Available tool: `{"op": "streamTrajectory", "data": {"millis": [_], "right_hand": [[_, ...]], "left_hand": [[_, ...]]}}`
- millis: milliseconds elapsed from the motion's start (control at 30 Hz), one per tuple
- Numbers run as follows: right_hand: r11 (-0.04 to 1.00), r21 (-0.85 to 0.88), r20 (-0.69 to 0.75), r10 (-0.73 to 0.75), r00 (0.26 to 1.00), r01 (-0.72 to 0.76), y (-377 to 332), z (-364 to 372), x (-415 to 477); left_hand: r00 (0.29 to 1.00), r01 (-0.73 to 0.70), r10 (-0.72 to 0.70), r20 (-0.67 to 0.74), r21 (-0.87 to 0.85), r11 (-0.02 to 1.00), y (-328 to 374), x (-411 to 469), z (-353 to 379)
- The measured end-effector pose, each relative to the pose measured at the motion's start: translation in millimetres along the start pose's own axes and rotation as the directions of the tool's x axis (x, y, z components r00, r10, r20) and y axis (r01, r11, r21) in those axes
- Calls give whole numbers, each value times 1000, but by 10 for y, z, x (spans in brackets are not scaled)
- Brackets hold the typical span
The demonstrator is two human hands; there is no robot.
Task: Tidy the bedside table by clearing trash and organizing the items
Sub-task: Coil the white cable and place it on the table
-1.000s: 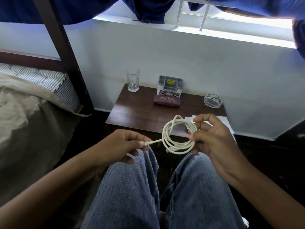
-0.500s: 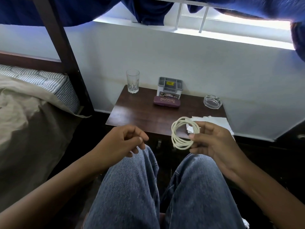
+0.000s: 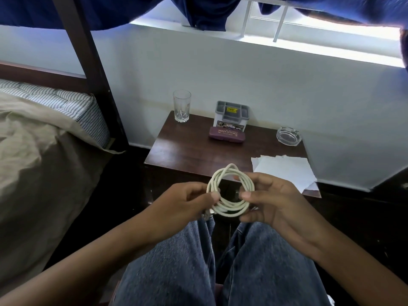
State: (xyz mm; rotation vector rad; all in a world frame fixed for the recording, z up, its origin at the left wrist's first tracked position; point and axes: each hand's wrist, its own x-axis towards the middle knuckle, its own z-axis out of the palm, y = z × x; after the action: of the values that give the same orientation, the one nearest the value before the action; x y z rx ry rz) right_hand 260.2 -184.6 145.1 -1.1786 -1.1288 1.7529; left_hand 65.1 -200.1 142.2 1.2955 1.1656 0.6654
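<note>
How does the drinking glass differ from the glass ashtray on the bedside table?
The drinking glass is tall and upright with a cut base; the ashtray is low, wide and notched at the rim. The drinking glass stands at the back left corner, the ashtray at the back right. Both are clear glass and look empty.

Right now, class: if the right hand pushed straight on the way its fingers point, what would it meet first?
The right hand points left across the lap, gripping the coiled white cable. Beyond the coil, it would first meet the left hand, which holds the coil's other side. Depth is unclear, but they look level.
</note>
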Motion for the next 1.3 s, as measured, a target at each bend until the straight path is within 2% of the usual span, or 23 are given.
{"op": "streamTrajectory", "data": {"millis": [133,467,700,1033,1300], "right_hand": [[1000,-24,-13,-19,1000,19,9,10,-2],[970,-223,29,-90,996,94,3,51,-65],[963,-238,113,-99,989,124,-14,45,-72],[960,-256,122,-84,989,113,-22,91,-98],[952,-273,113,-113,987,140,-13,65,-86]], "left_hand": [[993,113,-109,45,-119,986,20,-14,2],[988,151,-142,66,-145,978,70,-60,17],[966,231,-203,162,-180,956,52,-63,-9],[954,269,-234,186,-199,942,30,-50,-12],[949,278,-214,232,-291,915,40,-73,-15]]}}
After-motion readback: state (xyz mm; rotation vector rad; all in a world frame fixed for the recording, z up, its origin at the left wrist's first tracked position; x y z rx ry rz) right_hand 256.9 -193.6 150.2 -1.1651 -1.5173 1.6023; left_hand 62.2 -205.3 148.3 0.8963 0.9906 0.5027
